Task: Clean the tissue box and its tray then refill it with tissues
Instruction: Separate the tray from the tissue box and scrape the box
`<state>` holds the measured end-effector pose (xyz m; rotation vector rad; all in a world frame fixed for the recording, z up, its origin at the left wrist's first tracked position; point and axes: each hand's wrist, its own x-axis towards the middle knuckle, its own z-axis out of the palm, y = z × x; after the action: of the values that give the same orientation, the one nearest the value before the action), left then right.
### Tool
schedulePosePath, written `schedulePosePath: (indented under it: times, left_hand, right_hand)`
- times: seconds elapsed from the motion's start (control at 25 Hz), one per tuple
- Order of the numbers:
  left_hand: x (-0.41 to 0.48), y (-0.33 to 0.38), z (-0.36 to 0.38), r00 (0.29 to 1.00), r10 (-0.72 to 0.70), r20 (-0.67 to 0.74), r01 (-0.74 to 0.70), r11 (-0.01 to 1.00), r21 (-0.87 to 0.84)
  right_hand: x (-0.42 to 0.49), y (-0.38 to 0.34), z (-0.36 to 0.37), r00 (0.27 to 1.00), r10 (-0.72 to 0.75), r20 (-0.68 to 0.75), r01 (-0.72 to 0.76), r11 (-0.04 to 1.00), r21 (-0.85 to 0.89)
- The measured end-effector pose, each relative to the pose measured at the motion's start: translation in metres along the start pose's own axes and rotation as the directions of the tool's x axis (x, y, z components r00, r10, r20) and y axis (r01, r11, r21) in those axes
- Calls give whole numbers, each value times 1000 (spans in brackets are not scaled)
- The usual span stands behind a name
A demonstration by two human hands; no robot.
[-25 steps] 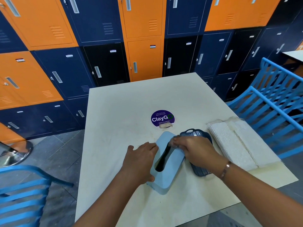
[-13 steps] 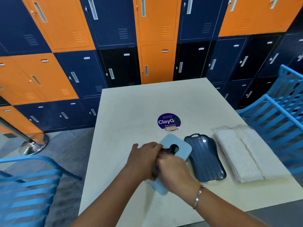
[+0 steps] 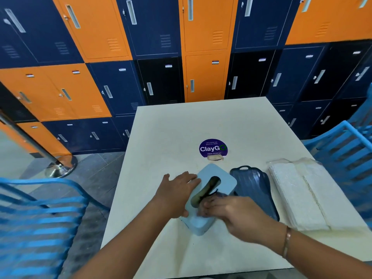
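Observation:
A light blue tissue box with a dark oval slot lies slanted on the cream table. My left hand grips its left side, thumb under the near edge. My right hand is blurred, with bent fingers pressed on the box's near end beside the slot; whether it holds anything is hidden. The dark blue ribbed tray lies flat just right of the box, partly behind my right hand. A clear-wrapped pack of white tissues lies to the right of the tray.
A purple round sticker with a small paper scrap sits beyond the box. Blue slatted chairs stand at the left and right. A metal post base stands on the floor at the left. Lockers line the back.
My right hand has slid from the far end of the slot toward the box's near end. My left hand has stayed on the box's left side. My head has tilted up.

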<state>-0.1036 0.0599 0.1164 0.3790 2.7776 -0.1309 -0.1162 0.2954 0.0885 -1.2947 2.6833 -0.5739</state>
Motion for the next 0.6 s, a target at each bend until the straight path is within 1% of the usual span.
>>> schedulePosePath:
  times: [0.08,0.12,0.16,0.2,0.24,0.28,0.32,0.36,0.4,0.48,0.52,0.56,0.6]
  left_hand:
    - [1,0,0,1000,-6,13,6,1000,-10]
    - [1,1,0,1000,-7,15,7,1000,-13]
    - [1,1,0,1000,-9,14,9,1000,-11]
    - [1,2,0,1000,-11,12,11,1000,-6]
    - [2,2,0,1000,-11,16,11,1000,-1]
    - [2,2,-1,1000,-11,21,11,1000,-1]
    - [2,3,-1,1000,-10,24,10,1000,-5]
    - [2,3,-1,1000,-10,26,11,1000,-8]
    - [1,3,-1,1000,-12,27,12,1000,-8]
    - [2,4,-1,999,-16,37,16,1000,-4]
    - [2,4,-1,999,-15,40,15,1000,-5]
    - [2,3,-1,999,-13,35,14,1000,-10]
    - [2,3,-1,999,-12,33,13,1000,-16]
  right_hand:
    - [-9,19,-9,988,135,-79,-131,990,59]
    - [-13,20,-8,987,139,-83,-131,987,94]
    - [-17,16,-4,995,89,-55,-83,991,104]
    - [-21,15,1,999,20,-34,-17,997,78]
    - [-23,17,4,999,5,-33,-2,998,69]
    - [-20,20,1,995,65,-78,-59,995,80]
    - [-18,23,-1,977,158,-144,-144,984,104]
    - [-17,24,-2,961,216,-173,-199,973,115]
    - [-16,22,1,972,187,-142,-171,979,114]
    - [-20,15,6,999,28,-31,-25,995,98]
    - [-18,17,2,999,43,-17,-42,995,90]
    - [-12,24,-3,990,129,-56,-124,988,93]
    - [-4,32,-7,965,230,-125,-221,972,80]
